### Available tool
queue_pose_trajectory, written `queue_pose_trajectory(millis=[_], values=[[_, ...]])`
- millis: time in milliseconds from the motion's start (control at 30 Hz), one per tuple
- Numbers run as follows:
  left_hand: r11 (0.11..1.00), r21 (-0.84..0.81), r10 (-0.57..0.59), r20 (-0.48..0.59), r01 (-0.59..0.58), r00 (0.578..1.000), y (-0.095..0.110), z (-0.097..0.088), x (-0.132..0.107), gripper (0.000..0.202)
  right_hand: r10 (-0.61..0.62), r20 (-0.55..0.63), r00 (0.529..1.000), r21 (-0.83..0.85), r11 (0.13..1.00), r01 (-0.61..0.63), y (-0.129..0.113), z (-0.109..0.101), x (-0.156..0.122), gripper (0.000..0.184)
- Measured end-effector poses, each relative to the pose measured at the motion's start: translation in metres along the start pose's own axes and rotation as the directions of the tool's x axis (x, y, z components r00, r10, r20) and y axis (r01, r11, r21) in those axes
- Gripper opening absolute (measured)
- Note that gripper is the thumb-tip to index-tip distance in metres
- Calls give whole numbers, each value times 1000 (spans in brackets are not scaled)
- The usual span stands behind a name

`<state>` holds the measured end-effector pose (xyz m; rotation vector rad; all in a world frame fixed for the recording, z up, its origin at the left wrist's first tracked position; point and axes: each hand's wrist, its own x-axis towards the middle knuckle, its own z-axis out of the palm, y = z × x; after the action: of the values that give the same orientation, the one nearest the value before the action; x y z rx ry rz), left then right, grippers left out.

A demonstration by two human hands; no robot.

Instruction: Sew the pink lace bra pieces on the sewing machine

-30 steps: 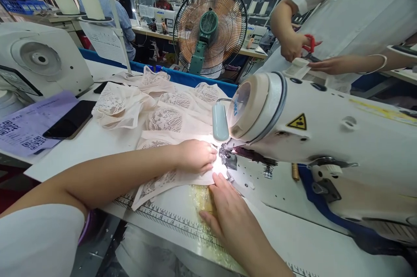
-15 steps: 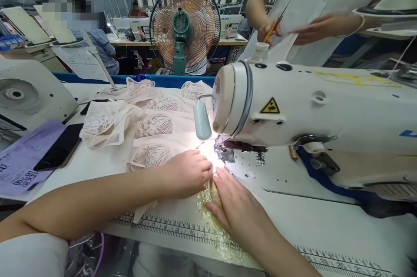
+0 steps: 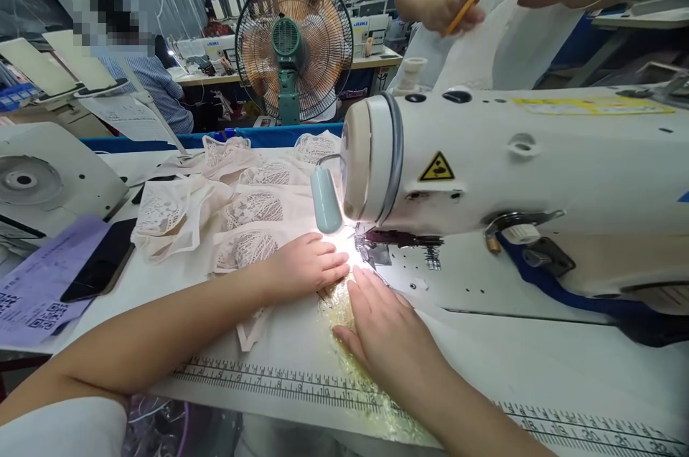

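Observation:
My left hand (image 3: 304, 265) lies on a pale lace fabric piece (image 3: 245, 249), fingers curled and pressed down on it just left of the needle area (image 3: 371, 250) of a white sewing machine (image 3: 517, 170). My right hand (image 3: 385, 331) rests flat with fingers stretched out on the table, over a yellowish taped patch (image 3: 336, 306), fingertips close to the presser foot. A bright lamp lights the spot between both hands.
A pile of lace pieces (image 3: 215, 191) lies behind my left hand. A black phone (image 3: 100, 269) and purple paper (image 3: 40, 278) sit at left. A fan (image 3: 293, 41) stands behind. A person's hands (image 3: 446, 6) hold a pencil and white cloth at upper right.
My hands have stayed at the needle with the lace piece drawn nearer the foot. The view has tilted. The person behind now holds a pencil over white cloth instead of red scissors.

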<state>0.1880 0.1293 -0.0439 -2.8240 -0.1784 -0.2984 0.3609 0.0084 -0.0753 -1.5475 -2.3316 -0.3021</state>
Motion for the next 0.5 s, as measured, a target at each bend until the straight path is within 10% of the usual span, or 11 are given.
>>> queue_pose_trajectory(millis=[300, 500], values=[[999, 33, -17, 78, 14, 997, -14, -1, 4, 30, 10, -8, 1000, 68, 998, -9, 2, -3, -1, 44], [995, 56, -93, 134, 86, 987, -13, -8, 11, 33, -66, 151, 986, 388, 922, 2, -14, -30, -62, 33]])
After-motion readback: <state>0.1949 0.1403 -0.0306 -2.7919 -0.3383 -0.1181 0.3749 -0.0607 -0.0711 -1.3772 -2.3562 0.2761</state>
